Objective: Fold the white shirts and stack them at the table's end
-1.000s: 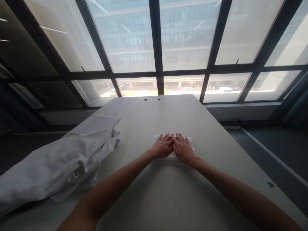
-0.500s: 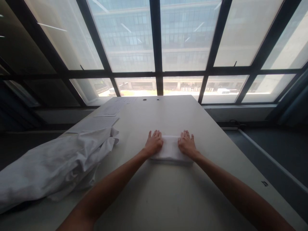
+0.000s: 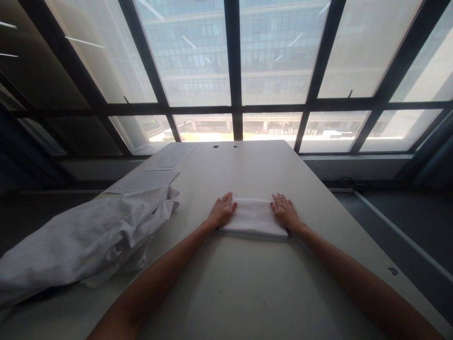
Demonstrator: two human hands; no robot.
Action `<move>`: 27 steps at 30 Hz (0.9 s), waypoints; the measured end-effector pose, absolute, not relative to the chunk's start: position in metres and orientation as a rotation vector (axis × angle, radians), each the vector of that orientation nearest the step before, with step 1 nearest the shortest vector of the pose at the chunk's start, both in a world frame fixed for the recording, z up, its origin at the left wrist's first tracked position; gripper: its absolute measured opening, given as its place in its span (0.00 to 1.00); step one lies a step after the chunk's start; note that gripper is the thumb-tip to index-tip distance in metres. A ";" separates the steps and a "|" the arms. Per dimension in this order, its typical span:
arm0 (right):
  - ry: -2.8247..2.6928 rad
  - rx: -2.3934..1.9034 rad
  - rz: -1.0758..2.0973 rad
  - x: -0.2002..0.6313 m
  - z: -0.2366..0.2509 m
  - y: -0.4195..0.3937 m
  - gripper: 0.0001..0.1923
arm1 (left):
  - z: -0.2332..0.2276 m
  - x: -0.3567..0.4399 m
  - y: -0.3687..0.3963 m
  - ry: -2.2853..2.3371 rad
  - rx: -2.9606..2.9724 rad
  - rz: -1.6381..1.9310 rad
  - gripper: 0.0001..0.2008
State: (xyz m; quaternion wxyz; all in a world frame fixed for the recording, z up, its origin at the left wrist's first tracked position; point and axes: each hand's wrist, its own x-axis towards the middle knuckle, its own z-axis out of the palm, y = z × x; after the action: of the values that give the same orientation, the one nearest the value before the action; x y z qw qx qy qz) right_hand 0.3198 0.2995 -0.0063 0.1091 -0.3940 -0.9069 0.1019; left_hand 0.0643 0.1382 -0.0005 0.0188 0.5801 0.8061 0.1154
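Two bare forearms reach from the near edge across the pale, smooth, matte surface. At the middle of it lies a folded white cloth, a flat, soft-looking rectangle of several layers with a neat near edge and rounded corners. The left hand lies flat and open on the cloth's left end, fingers together and pointing far; the right hand lies flat and open at its right end, gripping nothing. To the near left sprawls a heap of crumpled white fabric, loosely creased. Beyond it, thin sheets of paper lie flat. Farthest stands a wall of glass panes in dark metal window frames
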 end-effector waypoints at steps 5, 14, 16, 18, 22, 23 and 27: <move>-2.526 -1.242 0.281 0.334 0.006 0.316 0.30 | 0.006 0.042 0.121 2.648 1.560 0.771 0.26; -2.745 -0.697 0.202 0.285 0.013 0.199 0.32 | -0.004 0.089 0.089 2.225 2.273 0.372 0.33; -2.795 -0.626 0.176 0.285 0.008 0.192 0.32 | -0.011 0.088 0.082 2.240 2.297 0.347 0.33; -2.815 -0.587 0.164 0.292 0.005 0.195 0.32 | -0.017 0.083 0.074 2.256 2.290 0.346 0.34; -2.830 -0.546 0.158 0.306 0.006 0.206 0.31 | -0.021 0.080 0.061 2.310 2.204 0.322 0.35; -2.831 -0.543 0.153 0.308 0.006 0.207 0.31 | -0.021 0.081 0.059 2.300 2.199 0.315 0.35; -2.829 -0.570 0.099 0.314 0.003 0.224 0.31 | -0.015 0.090 0.056 2.318 2.185 0.384 0.36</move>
State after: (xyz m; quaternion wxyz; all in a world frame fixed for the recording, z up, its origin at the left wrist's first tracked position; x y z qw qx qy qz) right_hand 0.3142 0.2245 0.0027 0.1267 -0.1957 -0.9719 0.0339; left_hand 0.0898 0.0557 -0.0154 -0.0332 0.6806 0.7221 0.1195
